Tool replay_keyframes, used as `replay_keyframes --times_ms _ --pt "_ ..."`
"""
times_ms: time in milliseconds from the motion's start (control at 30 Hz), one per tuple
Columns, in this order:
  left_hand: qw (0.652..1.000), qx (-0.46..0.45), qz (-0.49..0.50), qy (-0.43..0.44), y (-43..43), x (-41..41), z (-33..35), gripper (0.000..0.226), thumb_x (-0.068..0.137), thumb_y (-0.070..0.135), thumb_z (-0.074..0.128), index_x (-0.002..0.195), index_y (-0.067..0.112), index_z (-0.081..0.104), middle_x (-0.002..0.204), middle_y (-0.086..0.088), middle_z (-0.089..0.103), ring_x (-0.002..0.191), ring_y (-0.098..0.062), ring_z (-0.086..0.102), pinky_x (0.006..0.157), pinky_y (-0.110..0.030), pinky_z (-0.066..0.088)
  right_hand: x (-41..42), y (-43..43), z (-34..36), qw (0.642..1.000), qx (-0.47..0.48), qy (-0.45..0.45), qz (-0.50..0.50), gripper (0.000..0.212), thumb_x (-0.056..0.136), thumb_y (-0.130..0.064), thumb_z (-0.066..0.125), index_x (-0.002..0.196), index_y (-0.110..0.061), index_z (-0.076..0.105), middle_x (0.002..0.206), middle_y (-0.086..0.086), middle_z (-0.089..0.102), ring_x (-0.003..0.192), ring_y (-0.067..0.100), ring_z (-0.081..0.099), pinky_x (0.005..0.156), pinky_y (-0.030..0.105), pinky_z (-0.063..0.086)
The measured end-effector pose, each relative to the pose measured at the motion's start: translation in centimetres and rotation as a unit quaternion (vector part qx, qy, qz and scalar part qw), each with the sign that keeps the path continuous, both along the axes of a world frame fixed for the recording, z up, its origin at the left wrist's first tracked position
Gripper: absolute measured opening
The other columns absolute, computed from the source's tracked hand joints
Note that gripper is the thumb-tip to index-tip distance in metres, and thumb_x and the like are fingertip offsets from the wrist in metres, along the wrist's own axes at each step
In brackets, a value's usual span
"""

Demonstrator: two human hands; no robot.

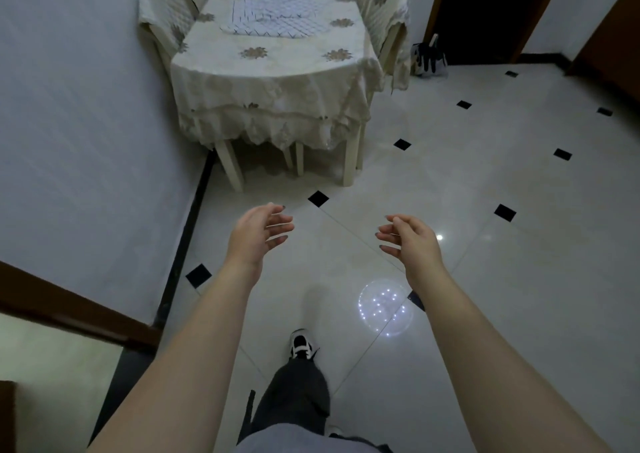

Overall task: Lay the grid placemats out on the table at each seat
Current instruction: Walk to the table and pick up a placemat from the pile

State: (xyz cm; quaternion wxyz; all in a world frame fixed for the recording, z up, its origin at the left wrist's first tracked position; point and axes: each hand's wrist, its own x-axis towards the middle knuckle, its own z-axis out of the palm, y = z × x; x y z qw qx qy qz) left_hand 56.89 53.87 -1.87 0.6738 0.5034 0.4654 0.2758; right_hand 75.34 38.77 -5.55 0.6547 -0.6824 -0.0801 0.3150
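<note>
Two bare hands reach forward over the floor, both well short of the table. The left hand (258, 233) and the right hand (410, 236) face each other with a gap between them. Their fingers are loosely curved and spread, and neither hand grasps anything.

The grid placemats (277, 13) lie on the middle of the table (270, 72), overlapping one another in a loose pile. At this range their number cannot be told. They are pale with a dark lattice pattern, and none sits squarely at the table's edges. A cream lace tablecloth (277, 106) with brown flower motifs covers the table and hangs low over its pale legs.

One long side of the table runs close along the grey wall (86, 106). A chair with a quilted cream cover stands at the far left corner (166, 13), and another at the right side (384, 13), both close against the cloth.

A black and white bag (427, 56) sits on the floor beside the dark doorway (485, 13). The floor (502, 262) is glossy pale tile with small black diamond insets, and a round ceiling light shows as a reflection (386, 309) near the right forearm. Below, one leg in dark grey trousers ends in a black and white sneaker (302, 344) planted on the tile.
</note>
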Motion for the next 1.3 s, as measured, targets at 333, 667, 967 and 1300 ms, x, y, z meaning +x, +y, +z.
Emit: replay_keyframes --times_ms 333,667,967,1300 --pt "1.000 -0.013 0.022 0.002 12.3 7.9 -2.0 0.024 0.096 0.026 0.048 0.102 0.009 0.063 0.107 -0.020 0.069 0.100 -0.033 0.067 0.092 -0.046 0.051 7.9 12.9 -1.6 0.999 -0.028 -0.002 0.024 0.022 0.099 -0.012 0.042 0.111 -0.003 0.060 0.089 0.010 0.062 0.084 0.020 0.064 0.083 0.040 0.054" --pt "1.000 -0.007 0.012 -0.009 25.7 16.2 -0.8 0.031 0.095 0.024 0.049 0.113 0.002 0.061 0.107 -0.021 0.069 0.101 -0.034 0.067 0.093 -0.046 0.051 16.4 26.5 -0.3 0.999 -0.013 -0.008 0.030 0.022 0.098 -0.014 0.045 0.109 -0.005 0.061 0.086 0.007 0.065 0.087 0.023 0.066 0.077 0.037 0.055" --pt "0.999 -0.030 0.012 -0.008 32.2 24.7 -1.6 0.028 0.095 0.024 0.050 0.110 0.004 0.062 0.105 -0.021 0.070 0.099 -0.033 0.068 0.091 -0.046 0.049 24.1 32.5 -1.2 0.999 -0.028 0.003 0.017 0.019 0.098 -0.014 0.045 0.102 -0.009 0.063 0.084 0.006 0.066 0.086 0.023 0.066 0.077 0.036 0.054" --pt "0.999 -0.033 0.002 -0.030 40.9 42.0 -2.6 0.027 0.096 0.020 0.048 0.112 0.000 0.057 0.097 -0.021 0.067 0.085 -0.029 0.066 0.074 -0.035 0.049 40.3 41.5 -1.5 0.999 -0.033 0.001 0.027 0.016 0.097 -0.017 0.047 0.095 -0.015 0.062 0.084 0.005 0.066 0.087 0.023 0.066 0.080 0.038 0.054"
